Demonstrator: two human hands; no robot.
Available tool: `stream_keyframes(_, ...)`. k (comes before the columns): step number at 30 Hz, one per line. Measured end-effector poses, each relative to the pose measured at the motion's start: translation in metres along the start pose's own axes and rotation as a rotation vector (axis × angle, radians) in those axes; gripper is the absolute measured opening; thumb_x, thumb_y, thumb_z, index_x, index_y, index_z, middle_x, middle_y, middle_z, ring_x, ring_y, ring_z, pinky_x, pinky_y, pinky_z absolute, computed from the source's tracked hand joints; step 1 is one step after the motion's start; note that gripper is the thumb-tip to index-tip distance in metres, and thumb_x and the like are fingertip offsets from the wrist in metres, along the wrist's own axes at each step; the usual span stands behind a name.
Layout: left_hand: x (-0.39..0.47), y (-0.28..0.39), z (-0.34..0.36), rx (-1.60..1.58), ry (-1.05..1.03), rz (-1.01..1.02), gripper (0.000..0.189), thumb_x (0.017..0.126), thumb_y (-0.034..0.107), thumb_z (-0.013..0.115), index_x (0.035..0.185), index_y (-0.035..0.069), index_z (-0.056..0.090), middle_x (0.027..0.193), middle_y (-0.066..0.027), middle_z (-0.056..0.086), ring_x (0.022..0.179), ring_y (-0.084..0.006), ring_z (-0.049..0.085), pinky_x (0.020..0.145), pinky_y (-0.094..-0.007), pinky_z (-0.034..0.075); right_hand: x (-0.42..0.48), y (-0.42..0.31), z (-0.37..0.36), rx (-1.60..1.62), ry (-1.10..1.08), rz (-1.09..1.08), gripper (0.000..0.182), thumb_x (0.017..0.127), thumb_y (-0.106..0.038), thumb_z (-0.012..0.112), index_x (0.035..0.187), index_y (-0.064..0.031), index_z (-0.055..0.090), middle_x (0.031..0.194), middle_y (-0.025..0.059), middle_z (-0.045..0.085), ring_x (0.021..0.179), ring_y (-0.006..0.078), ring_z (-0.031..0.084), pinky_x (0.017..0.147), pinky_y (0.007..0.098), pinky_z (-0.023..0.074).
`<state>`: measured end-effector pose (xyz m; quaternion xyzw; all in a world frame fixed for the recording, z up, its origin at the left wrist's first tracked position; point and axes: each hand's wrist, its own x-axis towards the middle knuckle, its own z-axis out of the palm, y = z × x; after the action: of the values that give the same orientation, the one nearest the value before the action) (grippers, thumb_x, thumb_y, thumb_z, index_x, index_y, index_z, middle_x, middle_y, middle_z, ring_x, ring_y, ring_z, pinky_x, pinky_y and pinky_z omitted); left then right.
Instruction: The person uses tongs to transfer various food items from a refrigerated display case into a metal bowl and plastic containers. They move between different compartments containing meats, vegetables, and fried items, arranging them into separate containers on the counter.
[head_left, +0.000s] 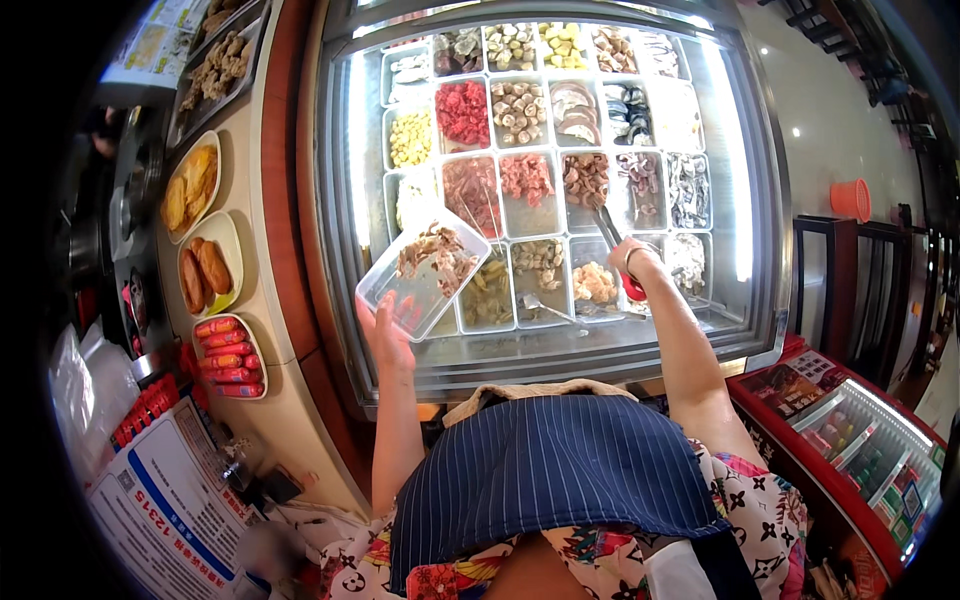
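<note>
My left hand (388, 330) grips a clear plastic container (369, 291) by its near end. Pieces of pale brown meat (435, 251) lie inside it, and the container is tilted over the front left of a lit display case (487, 349). My right hand (630, 259) holds metal tongs (606, 225) with a red handle. Their tips point into a bin of brown sliced meat (585, 176). Just left of that is a bin of pinkish-red meat (527, 176). Below the tongs sits a bin with a light orange, lumpy food (595, 282).
A metal spoon (551, 306) lies across a front bin. Bins of red meat (462, 112), corn kernels (410, 139) and other foods fill the case. On the left counter (281, 300) are trays of sausages (214, 266) and red-wrapped sausages (227, 358). A red drinks cooler (780, 382) stands right.
</note>
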<state>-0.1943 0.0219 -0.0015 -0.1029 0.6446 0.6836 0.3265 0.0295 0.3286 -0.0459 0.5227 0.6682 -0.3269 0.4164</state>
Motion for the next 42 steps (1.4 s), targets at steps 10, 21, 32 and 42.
stream_keyframes(10,-0.003,-0.005,0.01,0.024,0.007,-0.021,0.073,0.079,0.021,0.058,0.136,0.018,0.014,0.116,-0.0113,0.04,0.095,-0.0274,0.051,0.079,-0.0415,0.046,0.004,0.012,0.021,0.089,0.181,-0.014,0.042,0.071,-0.029,0.051,0.097,0.0029,0.059,0.092,0.0224,0.062,0.085,0.0318,0.062,0.078,0.0381,0.0478)
stream_keyframes(21,0.009,-0.002,0.025,0.036,-0.043,-0.014,0.07,0.08,0.019,0.057,0.136,0.017,0.015,0.115,-0.0111,0.042,0.091,-0.024,0.053,0.075,-0.0388,0.047,0.019,-0.001,0.011,0.027,0.184,-0.111,0.037,0.073,-0.024,0.049,0.097,0.0011,0.061,0.096,0.0238,0.06,0.091,0.0342,0.059,0.08,0.0402,0.0465)
stream_keyframes(32,0.022,-0.019,0.04,0.051,-0.101,-0.048,0.076,0.079,0.021,0.06,0.138,0.022,0.012,0.119,-0.0121,0.038,0.093,-0.0239,0.052,0.08,-0.0421,0.044,0.047,0.042,0.011,-0.009,0.16,0.037,0.036,0.071,-0.025,0.052,0.093,-0.0004,0.063,0.093,0.0208,0.062,0.086,0.0301,0.062,0.076,0.0377,0.0487)
stream_keyframes(42,0.039,-0.046,0.091,0.204,-0.251,-0.022,0.085,0.075,0.021,0.068,0.139,0.025,0.012,0.132,-0.018,0.03,0.116,-0.0256,0.039,0.091,-0.0376,0.038,-0.102,0.016,-0.015,0.286,0.165,-0.187,0.039,0.077,-0.027,0.051,0.103,0.0016,0.05,0.091,0.0245,0.059,0.084,0.0366,0.059,0.075,0.0414,0.0479)
